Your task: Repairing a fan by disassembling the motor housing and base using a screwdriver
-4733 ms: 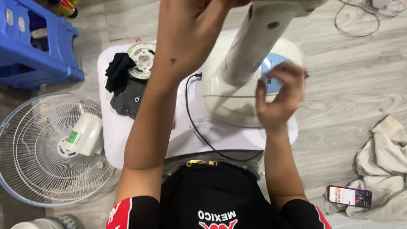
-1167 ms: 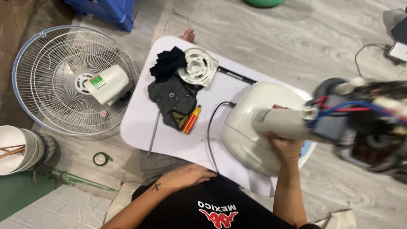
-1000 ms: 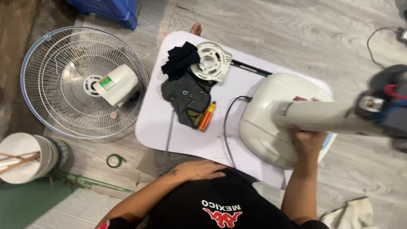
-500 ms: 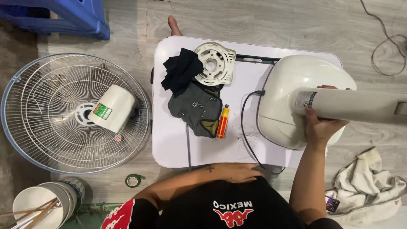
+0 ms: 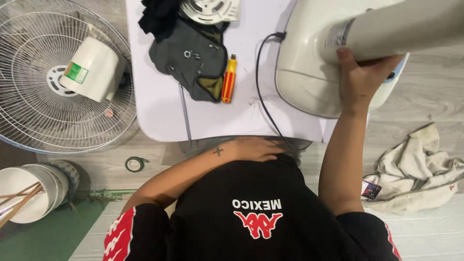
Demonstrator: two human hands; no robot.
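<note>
Overhanging the white table (image 5: 159, 116) at its right edge, the cream fan base (image 5: 309, 63), with bare tabletop lying open near the screwdriver (image 5: 229, 79). Sitting closer and larger than half a second ago. Right hand (image 5: 362, 79) curling closed around the fan pole (image 5: 401, 26); left hand (image 5: 258, 149) resting flat, open, against the near edge

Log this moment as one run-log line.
right hand: grips fan pole above fan base | left hand: rests at own waist, holds nothing | screwdriver: lies on white table
</note>
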